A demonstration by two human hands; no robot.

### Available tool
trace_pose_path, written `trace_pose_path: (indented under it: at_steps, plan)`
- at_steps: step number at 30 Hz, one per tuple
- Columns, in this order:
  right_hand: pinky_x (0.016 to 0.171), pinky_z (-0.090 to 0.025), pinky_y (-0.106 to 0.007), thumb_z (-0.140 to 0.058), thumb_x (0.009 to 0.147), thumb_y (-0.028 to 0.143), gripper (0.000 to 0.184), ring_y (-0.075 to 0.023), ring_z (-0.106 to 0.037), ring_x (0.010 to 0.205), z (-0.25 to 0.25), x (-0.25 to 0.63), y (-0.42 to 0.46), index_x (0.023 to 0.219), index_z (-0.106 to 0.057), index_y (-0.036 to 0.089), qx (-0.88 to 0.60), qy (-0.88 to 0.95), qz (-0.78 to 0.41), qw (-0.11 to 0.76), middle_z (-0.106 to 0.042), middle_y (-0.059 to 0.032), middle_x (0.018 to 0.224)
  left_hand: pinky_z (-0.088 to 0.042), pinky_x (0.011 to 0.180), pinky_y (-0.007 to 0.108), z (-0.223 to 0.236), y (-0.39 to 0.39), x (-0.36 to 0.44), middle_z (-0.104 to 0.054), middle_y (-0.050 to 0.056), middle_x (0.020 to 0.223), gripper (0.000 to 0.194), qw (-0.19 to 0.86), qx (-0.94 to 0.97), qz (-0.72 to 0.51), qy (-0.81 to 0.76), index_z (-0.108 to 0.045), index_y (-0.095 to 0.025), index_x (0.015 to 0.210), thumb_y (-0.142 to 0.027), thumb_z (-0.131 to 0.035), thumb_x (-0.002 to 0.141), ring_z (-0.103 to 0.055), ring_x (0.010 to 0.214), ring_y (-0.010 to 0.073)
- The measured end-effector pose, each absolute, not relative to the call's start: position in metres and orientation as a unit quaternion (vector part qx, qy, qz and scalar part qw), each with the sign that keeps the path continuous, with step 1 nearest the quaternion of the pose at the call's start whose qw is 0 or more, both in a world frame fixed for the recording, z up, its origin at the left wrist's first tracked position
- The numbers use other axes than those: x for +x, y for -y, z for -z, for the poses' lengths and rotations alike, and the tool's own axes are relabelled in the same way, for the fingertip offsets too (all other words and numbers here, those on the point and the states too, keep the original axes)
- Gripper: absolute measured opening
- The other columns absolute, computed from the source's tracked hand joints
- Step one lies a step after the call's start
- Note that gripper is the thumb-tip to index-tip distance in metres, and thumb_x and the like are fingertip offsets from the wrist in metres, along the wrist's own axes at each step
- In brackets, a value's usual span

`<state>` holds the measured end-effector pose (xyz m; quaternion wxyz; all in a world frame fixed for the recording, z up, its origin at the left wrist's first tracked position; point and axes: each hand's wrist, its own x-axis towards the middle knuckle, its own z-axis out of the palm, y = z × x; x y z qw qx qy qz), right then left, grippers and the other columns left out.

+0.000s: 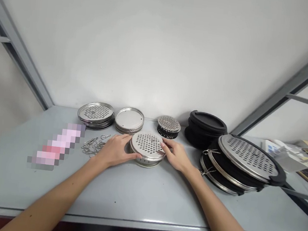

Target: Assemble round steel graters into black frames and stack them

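Note:
A round steel part with a perforated top (148,147) sits on the grey table (139,195) in front of me. My left hand (115,150) curls round its left rim, thumb along the near edge. My right hand (176,156) presses against its right rim with fingers bent round it. Both hands hold the part from opposite sides while it rests on the table.
Behind it stand a stack of perforated steel discs (96,115), a stack of plain steel discs (129,120), a small perforated black-and-steel stack (168,127) and black rubber rings (206,129). Metal clips (92,145) lie at left. A leaning pile of assembled units (244,164) is at right.

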<state>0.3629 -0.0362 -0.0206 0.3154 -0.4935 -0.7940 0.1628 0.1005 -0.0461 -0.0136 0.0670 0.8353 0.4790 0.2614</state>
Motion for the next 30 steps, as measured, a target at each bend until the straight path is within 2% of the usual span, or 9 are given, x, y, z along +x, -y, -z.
trace_pose_path:
  at_steps: [12,15,19,23,30]
  plan:
    - [0.073,-0.045,-0.031,-0.041,0.091,0.050,0.045,-0.0214,-0.061,0.079,0.027,0.364,0.031,0.106,-0.066,0.016,-0.512,0.782,-0.196,0.296,-0.069,-0.0074,0.094,-0.044,0.090,0.037,0.010,0.045,0.098,-0.067,0.008,0.111,0.063,0.106,0.840,-0.217,-0.486,-0.059,-0.023,0.121,-0.067,-0.058,0.075,-0.060,0.101,0.0280]
    - [0.075,-0.044,-0.032,-0.040,0.092,0.049,0.043,-0.0210,-0.060,0.080,0.028,0.365,0.030,0.103,-0.066,0.017,-0.510,0.785,-0.196,0.291,-0.068,-0.0071,0.095,-0.044,0.090,0.038,0.011,0.044,0.098,-0.067,0.009,0.109,0.060,0.099,0.842,-0.216,-0.484,-0.062,-0.022,0.115,-0.067,-0.058,0.075,-0.058,0.103,0.0284]
    - [0.075,-0.044,-0.032,-0.038,0.094,0.048,0.041,-0.0194,-0.057,0.077,0.028,0.364,0.031,0.094,-0.066,0.018,-0.509,0.789,-0.193,0.285,-0.064,-0.0052,0.086,-0.044,0.090,0.037,0.012,0.042,0.097,-0.067,0.009,0.104,0.055,0.096,0.849,-0.217,-0.473,-0.064,-0.020,0.107,-0.065,-0.057,0.077,-0.057,0.102,0.0278]
    - [0.076,-0.044,-0.032,-0.038,0.093,0.049,0.041,-0.0188,-0.056,0.075,0.029,0.364,0.031,0.086,-0.065,0.018,-0.518,0.788,-0.183,0.276,-0.059,-0.0040,0.080,-0.043,0.092,0.039,0.014,0.040,0.096,-0.065,0.010,0.106,0.058,0.097,0.855,-0.204,-0.467,-0.063,-0.018,0.108,-0.067,-0.056,0.076,-0.055,0.104,0.0283]
    - [0.093,-0.041,-0.038,-0.039,0.094,0.047,0.041,-0.0234,-0.056,0.099,0.032,0.363,0.029,0.097,-0.068,0.018,-0.514,0.791,-0.175,0.282,-0.060,-0.0103,0.103,-0.040,0.096,0.042,0.019,0.048,0.096,-0.057,0.011,0.122,0.070,0.122,0.855,-0.179,-0.471,-0.052,-0.021,0.126,-0.068,-0.057,0.075,-0.049,0.116,0.0302]
